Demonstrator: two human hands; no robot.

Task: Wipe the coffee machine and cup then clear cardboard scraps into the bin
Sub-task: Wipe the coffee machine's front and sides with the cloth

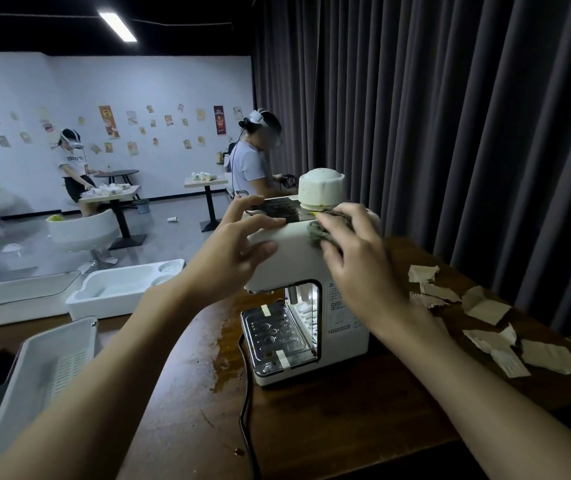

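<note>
Coffee machine (298,268) bears an upturned cup (320,188); left hand (232,251) spread open, right hand (360,261) grips cloth (314,233).

Matt cream plastic coffee machine (291,261), glossy metal drip tray (277,337), worn wooden table (329,420).

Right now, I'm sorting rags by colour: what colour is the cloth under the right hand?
The cloth is mottled grey-brown, seen best in the head view.
</note>
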